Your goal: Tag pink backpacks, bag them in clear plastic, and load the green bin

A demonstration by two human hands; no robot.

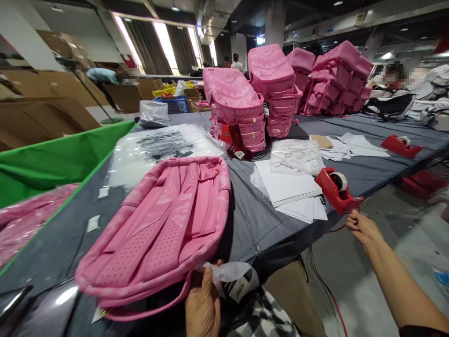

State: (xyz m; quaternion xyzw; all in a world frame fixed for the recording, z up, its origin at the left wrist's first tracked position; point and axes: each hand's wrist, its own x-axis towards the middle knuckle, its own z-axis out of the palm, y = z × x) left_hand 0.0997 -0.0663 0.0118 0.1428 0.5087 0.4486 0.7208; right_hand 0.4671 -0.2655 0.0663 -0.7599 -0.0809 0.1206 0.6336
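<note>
Close to the camera, a pink backpack (pixel 161 229) is laid back-side up on a grey cloth-covered table (pixel 259 220), its padded straps facing upward and its lower edge at the near rim of the table. Just beside that edge, the left hand (pixel 203 304) is seen from behind, its fingers closed on a crumpled clear plastic wrapper (pixel 233 278) with a printed tag showing inside it; the wrapper is held next to the loop handle of the backpack. Out to the right, the right hand (pixel 361 227) is stretched toward a red tape dispenser (pixel 336 189) that sits at the table's edge. The fingers are curled loosely just below the dispenser; whether anything is pinched between them cannot be told. Beside the dispenser, a stack of white paper sheets (pixel 287 187) is spread, with a bundle of clear plastic bags (pixel 296 157) lying on top. Farther back, piles of pink backpacks (pixel 273 89) are stacked on the table, and a large clear plastic sheet (pixel 164 147) is laid behind the near backpack. At the left, a green bin (pixel 52 161) holding more pink material is seen. A second red tape dispenser (pixel 401 146) rests on the far right of the table, near more loose sheets.
</note>
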